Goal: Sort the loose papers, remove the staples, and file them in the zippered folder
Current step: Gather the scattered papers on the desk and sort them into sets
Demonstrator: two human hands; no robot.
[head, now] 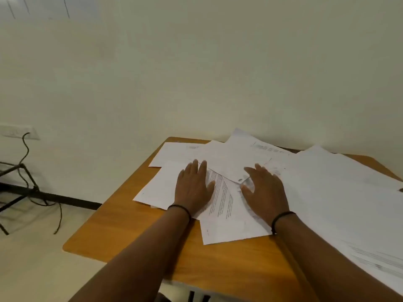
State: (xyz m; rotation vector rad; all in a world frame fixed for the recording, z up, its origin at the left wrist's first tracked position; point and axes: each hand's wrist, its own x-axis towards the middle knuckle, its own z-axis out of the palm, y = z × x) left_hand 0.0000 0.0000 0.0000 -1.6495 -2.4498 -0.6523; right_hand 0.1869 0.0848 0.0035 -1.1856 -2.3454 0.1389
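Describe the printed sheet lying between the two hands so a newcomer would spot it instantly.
Start at the wooden table against the wall, covered in loose papers. Between the left hand and right hand lies the printed sheet, tilted, reaching toward the table's near edge. Unlike the mostly blank sheets around it, it carries dense lines of text.

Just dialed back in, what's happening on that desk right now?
A person has both hands flat on a loose spread of papers covering a wooden table set against the wall. The left hand rests open on a blank sheet at the left of the pile, and the right hand presses on overlapping sheets in the middle. A printed page lies between the two hands. No zippered folder or staple remover is in view, so sorting looks barely begun.
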